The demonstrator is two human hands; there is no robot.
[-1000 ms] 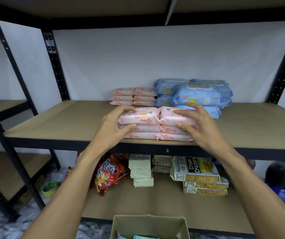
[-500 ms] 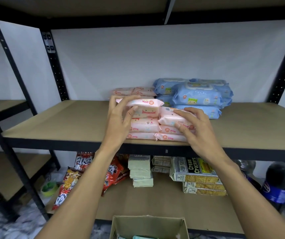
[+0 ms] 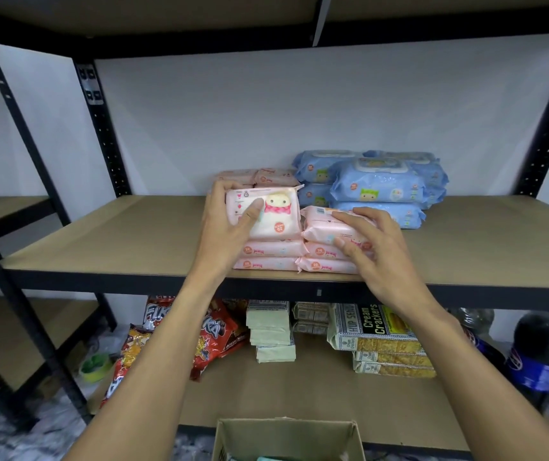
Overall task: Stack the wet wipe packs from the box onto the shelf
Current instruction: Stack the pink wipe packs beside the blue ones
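Two short stacks of pink wet wipe packs (image 3: 271,252) sit near the front edge of the brown middle shelf (image 3: 117,241). My left hand (image 3: 230,224) grips one pink pack (image 3: 274,214) by its left end, tilted up so its printed face shows, above the left stack. My right hand (image 3: 371,247) holds the top pack of the right stack (image 3: 323,224), fingers over its top and thumb at its front. More pink packs (image 3: 256,176) and larger blue packs (image 3: 376,184) are piled at the back. The cardboard box (image 3: 286,439) stands open below, at the bottom edge.
The lower shelf holds red snack bags (image 3: 213,334), pale green packs (image 3: 271,331), cream cracker packets (image 3: 378,331) and dark bottles (image 3: 539,347). Black uprights (image 3: 103,128) frame the shelf; another rack (image 3: 4,211) stands left. A shelf board hangs overhead.
My left hand has lifted the top pack off the left stack and tipped it upright to face me. My right hand has stayed on the right stack's top pack.
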